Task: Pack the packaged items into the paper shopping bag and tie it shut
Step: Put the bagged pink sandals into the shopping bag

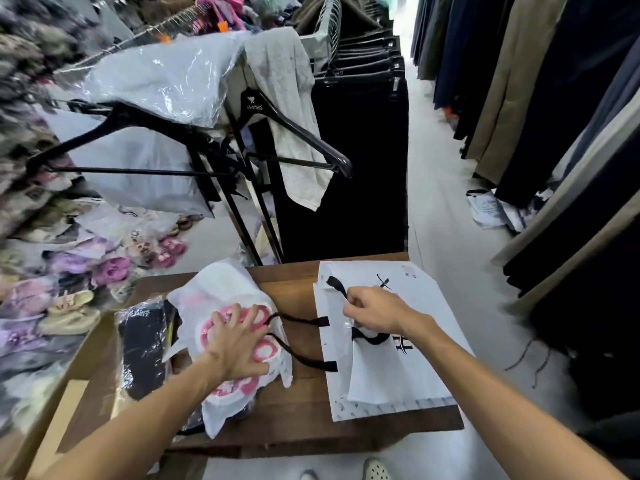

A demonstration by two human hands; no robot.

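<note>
Our left hand [239,344] presses, fingers spread, on the white-and-pink packaged item [242,327] at the table's [301,420] left edge. Our right hand [377,311] pinches the paper shopping bag's [426,299] open rim.

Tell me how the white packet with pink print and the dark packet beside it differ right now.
The white packet with pink print is opaque plastic; the dark packet is clear wrap over black contents. The left hand presses flat on the white packet; nothing touches the dark packet. The white packet lies nearer the paper shopping bag, whose edge the right hand pinches. Both lie on the wooden table, outside the bag.
</note>
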